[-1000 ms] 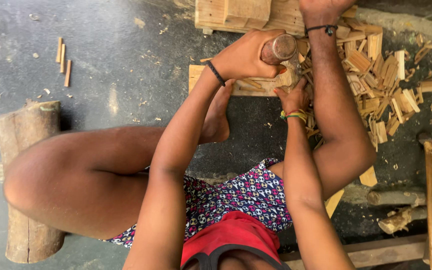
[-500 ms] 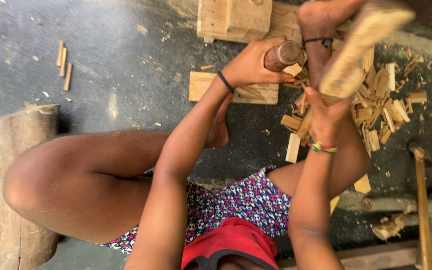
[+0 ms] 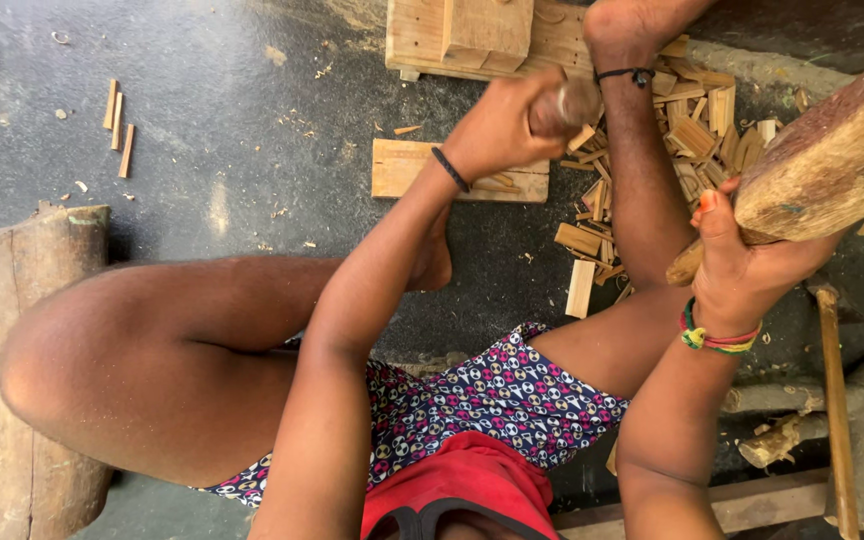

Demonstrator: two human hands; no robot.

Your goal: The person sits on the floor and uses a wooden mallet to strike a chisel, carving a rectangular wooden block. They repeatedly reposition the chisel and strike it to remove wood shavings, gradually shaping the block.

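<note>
**Both hands gripping wood above the small board**

On the far left a thick log [image 3: 37, 370] lies on the dark floor [image 3: 232, 90]; its lower end is cut off by the edge. Above it I count three thin wooden sticks [image 3: 118, 116] lying close together. My bent knee hides the floor in the middle.

My left hand [image 3: 497, 130] is closed tight around a round wooden handle [image 3: 570, 105]. Only its end shows; what is under my fist I cannot make out. The hand is just above a small flat board [image 3: 407, 170], and my wrist covers part of it. Behind stands one pale wooden block [image 3: 462, 35], cut off at the top.

To the right, my other leg crosses a heap of short split wood pieces [image 3: 697, 125], too many to count.

My right hand [image 3: 747, 260] is clamped on a heavy rough club of wood [image 3: 832, 165], held raised and tilted; its upper end leaves the picture. The two hands are well apart. One long tool handle [image 3: 837, 400] lies at the right edge, its head hidden.
</note>
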